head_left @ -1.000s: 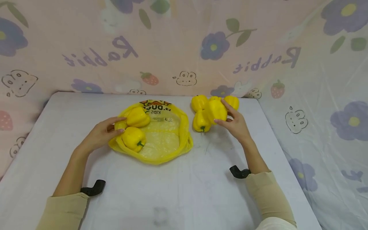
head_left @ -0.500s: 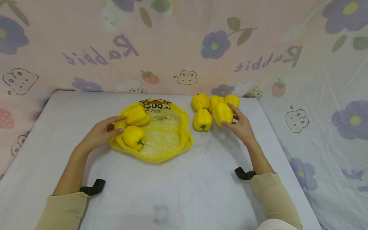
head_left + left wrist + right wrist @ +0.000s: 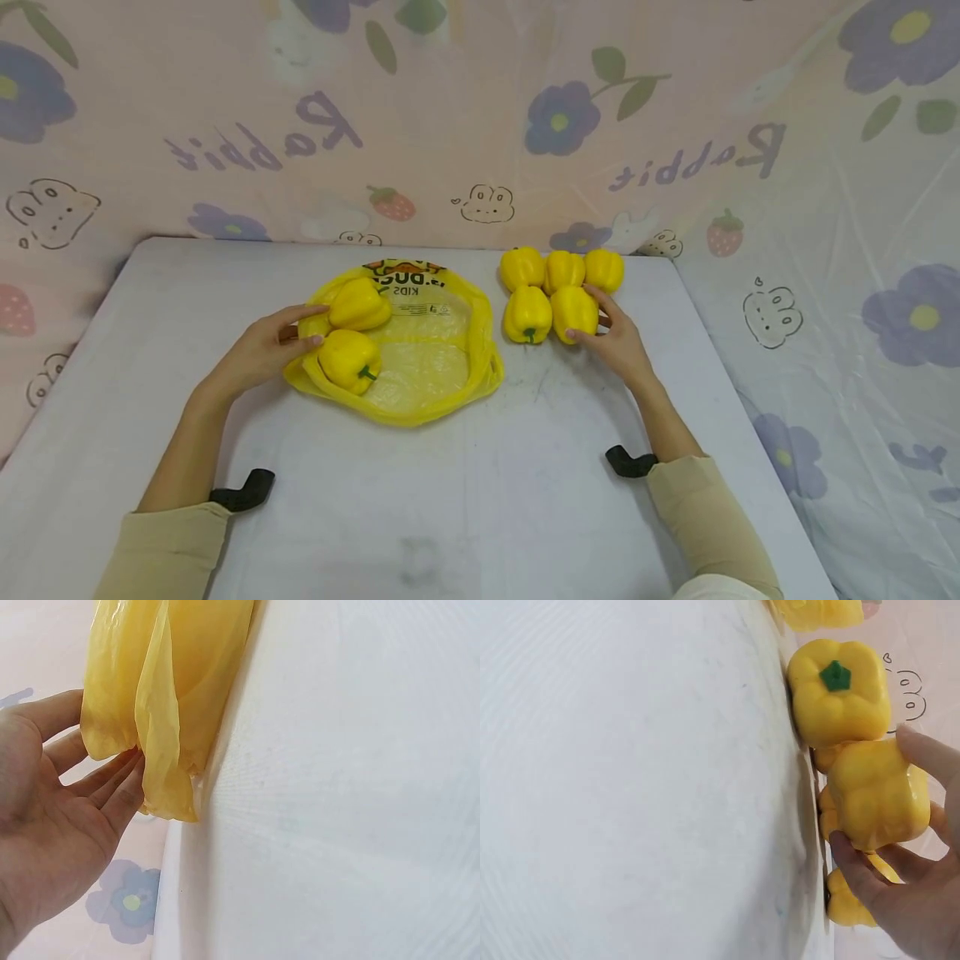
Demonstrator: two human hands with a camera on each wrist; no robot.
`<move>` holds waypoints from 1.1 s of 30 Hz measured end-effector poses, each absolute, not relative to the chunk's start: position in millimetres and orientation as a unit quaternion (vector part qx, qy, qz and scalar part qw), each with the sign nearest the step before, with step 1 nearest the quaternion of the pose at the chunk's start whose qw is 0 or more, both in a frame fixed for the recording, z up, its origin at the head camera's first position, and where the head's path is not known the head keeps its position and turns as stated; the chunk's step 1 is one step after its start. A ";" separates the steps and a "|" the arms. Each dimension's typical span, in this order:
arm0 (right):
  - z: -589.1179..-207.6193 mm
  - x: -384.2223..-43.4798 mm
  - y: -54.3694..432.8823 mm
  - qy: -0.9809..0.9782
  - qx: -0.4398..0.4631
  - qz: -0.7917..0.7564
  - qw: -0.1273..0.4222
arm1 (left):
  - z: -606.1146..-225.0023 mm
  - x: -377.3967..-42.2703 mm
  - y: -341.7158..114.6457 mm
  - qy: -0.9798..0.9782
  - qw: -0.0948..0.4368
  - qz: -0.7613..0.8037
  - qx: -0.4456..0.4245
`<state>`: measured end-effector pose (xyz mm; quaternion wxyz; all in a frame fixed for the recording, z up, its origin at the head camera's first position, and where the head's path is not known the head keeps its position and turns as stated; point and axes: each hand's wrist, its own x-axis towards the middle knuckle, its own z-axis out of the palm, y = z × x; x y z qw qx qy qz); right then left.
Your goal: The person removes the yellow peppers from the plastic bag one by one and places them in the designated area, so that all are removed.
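A yellow plastic bag (image 3: pixel 422 367) with printed lettering lies on the table, its mouth rolled wide. Inside its left side sit two yellow bell peppers, one farther back (image 3: pixel 360 304) and one nearer (image 3: pixel 349 361), green stem to the right. My left hand (image 3: pixel 258 354) holds the bag's left side; in the left wrist view its fingers bend around the hanging yellow folds (image 3: pixel 206 682). My right hand (image 3: pixel 618 337) grips a yellow bell pepper (image 3: pixel 576 314) between thumb and fingers, right beside another front pepper (image 3: pixel 527 314). The right wrist view shows this held pepper (image 3: pixel 877 791) from its bottom end.
Behind the held pepper, three more yellow peppers stand in a row along the back: left (image 3: pixel 522 269), middle (image 3: pixel 564 271) and right (image 3: pixel 604 271). A white table (image 3: pixel 465 500) lies under everything. Printed cloth (image 3: pixel 450 125) hangs right behind the table and along its right side.
My right hand has carried the pepper rightward, then down and slightly left to the front pepper's side, uncovering the back row's middle pepper. My left hand and the bag stay put.
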<state>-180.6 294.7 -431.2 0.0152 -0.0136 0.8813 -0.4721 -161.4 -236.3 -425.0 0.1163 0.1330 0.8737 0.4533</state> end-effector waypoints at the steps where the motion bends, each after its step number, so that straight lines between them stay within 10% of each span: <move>1: -432.9 -181.4 294.5 0.881 -0.015 -0.473 0.016 | -425.3 -161.2 -236.6 0.874 0.116 0.453 0.133; 33: -439.5 -185.3 291.5 0.884 -0.054 -0.464 -0.028 | -424.0 -159.3 -235.6 0.873 0.118 0.455 0.128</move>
